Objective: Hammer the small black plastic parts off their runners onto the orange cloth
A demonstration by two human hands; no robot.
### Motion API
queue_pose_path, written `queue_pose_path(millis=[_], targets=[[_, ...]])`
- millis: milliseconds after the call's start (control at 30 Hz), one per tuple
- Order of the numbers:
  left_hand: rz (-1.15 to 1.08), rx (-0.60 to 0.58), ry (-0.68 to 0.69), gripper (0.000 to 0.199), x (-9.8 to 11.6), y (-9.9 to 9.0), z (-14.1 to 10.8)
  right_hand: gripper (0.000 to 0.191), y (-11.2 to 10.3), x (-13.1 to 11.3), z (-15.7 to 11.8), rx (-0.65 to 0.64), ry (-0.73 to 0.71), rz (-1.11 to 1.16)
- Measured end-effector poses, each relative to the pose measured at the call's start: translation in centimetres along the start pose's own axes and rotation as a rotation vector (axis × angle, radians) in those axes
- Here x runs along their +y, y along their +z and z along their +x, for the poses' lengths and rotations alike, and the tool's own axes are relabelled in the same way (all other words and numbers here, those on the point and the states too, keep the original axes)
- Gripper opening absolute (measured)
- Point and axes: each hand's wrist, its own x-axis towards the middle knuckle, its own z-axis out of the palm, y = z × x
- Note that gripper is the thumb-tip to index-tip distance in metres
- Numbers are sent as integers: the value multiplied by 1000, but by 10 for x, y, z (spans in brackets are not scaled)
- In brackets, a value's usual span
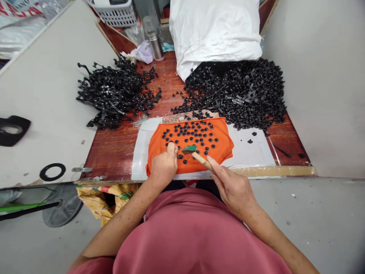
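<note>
An orange cloth [155, 152] lies over a white sheet at the table's front edge, with many small round black plastic pieces [191, 131] spread on it, several with a raised stem. My left hand [164, 163] is closed at the cloth's left part, thumb and fingers pressed together; what they pinch, if anything, is hidden. In my right hand [232, 186] is a wooden-handled tool [203, 161], gripped by its pale handle. Its green and dark block-like head [189, 149] is above the cloth among the black pieces, just right of my left fingertips.
Loose black plastic parts are heaped at the left [114, 91] and right [242, 95] of the wooden table [111, 154]. A white sack [215, 30], a steel flask [156, 45] and a white basket [116, 16] stand at the back. Grey panels flank both sides.
</note>
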Motion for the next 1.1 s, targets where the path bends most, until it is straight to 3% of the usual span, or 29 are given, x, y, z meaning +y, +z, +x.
queue_pose_path(millis=[167,300,433,633,767,900,1000,1100], targets=[[15,5,-15,34,1,5,-1,56,9,-5,2,-101,33,-145],[20,-5,-28,34,2,4,-1,61,9,-8,3,-91,36,-141],[2,-15,-32,32,2,6,-1,62,10,-9,7,-182,51,-158],[-143,-11,-48,32,-3,5,0,56,11,-7,9,-163,73,-102],[-431,-160,203,33,-31,-24,0,57,6,-3,15,-239,78,-122],[-463,-405,503,34,-62,-55,-1,62,-1,2,23,-228,42,-139],[-404,-471,606,37,-68,-55,-4,68,-1,4,26,-225,34,-147],[-289,-411,653,28,-65,-38,-8,68,3,3,26,-243,48,-139]])
